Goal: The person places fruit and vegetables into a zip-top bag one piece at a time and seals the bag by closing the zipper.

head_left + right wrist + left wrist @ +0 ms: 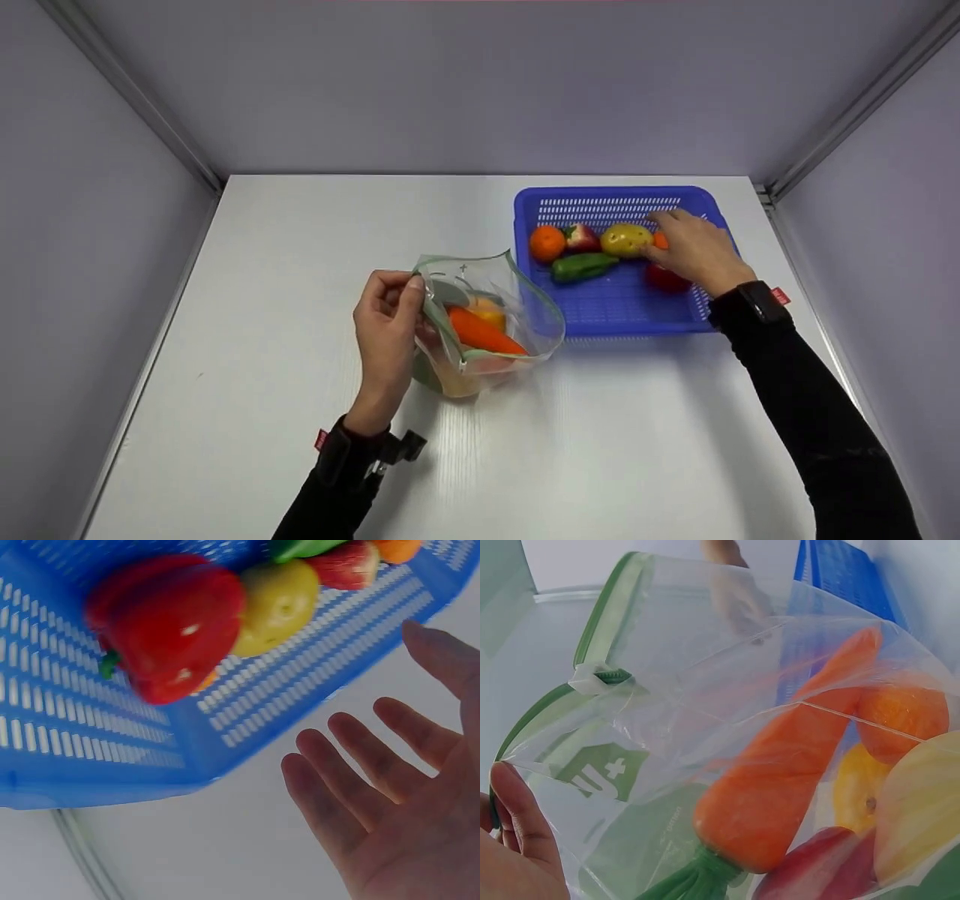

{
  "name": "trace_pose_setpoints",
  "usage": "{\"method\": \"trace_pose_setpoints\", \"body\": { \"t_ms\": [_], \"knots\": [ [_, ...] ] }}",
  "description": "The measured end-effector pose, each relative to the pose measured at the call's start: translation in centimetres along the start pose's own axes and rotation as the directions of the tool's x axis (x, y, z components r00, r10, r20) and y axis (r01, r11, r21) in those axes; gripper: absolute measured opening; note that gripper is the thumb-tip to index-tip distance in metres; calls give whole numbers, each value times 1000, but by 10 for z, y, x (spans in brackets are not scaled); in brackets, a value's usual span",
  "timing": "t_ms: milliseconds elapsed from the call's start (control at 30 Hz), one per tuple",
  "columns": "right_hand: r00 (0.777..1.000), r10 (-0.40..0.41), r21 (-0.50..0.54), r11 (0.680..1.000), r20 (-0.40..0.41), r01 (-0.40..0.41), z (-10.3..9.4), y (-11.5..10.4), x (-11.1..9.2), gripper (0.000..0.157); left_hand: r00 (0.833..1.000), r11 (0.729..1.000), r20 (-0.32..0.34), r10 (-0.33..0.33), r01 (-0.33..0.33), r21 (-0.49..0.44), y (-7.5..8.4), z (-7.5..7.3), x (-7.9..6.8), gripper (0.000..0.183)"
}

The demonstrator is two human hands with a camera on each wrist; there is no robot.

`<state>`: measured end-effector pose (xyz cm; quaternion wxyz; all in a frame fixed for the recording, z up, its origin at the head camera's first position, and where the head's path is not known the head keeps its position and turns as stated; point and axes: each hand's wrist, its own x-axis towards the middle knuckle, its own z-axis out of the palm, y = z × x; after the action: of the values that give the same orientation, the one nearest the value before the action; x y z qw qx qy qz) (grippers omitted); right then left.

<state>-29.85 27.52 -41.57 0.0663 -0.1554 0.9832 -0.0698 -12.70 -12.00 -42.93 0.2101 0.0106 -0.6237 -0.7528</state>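
My left hand (384,326) pinches the green-edged rim of a clear zip bag (536,319) between thumb and fingers; the bag's mouth gapes. Inside it lie an orange carrot (772,772) with a green top, a round orange fruit (907,716), and yellow and red produce. Over the right end of the blue basket (607,319), my right hand (694,251) hovers with fingers spread and an empty palm in the right wrist view. Nearest to it are a red bell pepper (165,626) and a yellow potato-like item (624,240), both in the basket.
The basket also holds a mandarin (547,243), a red-and-cream fruit (581,238), a green pepper (583,267), and an orange item (660,240) partly behind my right hand. A white table (300,240) carries everything, with grey walls on three sides.
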Motion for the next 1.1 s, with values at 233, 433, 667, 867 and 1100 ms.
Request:
{"method": "trace_pose_setpoints", "body": {
  "t_ms": [233,433,667,867,1100],
  "knots": [
    [998,11,-52,999,66,-8,3,17,8,68,1000,1000,17,3,-3,6,-1,1,0,15],
    [996,-16,-116,993,89,26,6,28,9,66,1000,1000,16,14,-14,28,-1,2,1,13],
    [987,11,-124,992,161,9,21,38,9,73,1000,1000,11,-3,2,27,-3,1,-3,14],
    [979,34,-84,996,199,-17,26,42,8,79,1000,999,7,-2,2,33,-4,1,-4,14],
    [965,56,-33,998,258,-49,27,42,9,77,1000,999,-3,5,-5,52,-5,1,-2,14]
  ]
}}
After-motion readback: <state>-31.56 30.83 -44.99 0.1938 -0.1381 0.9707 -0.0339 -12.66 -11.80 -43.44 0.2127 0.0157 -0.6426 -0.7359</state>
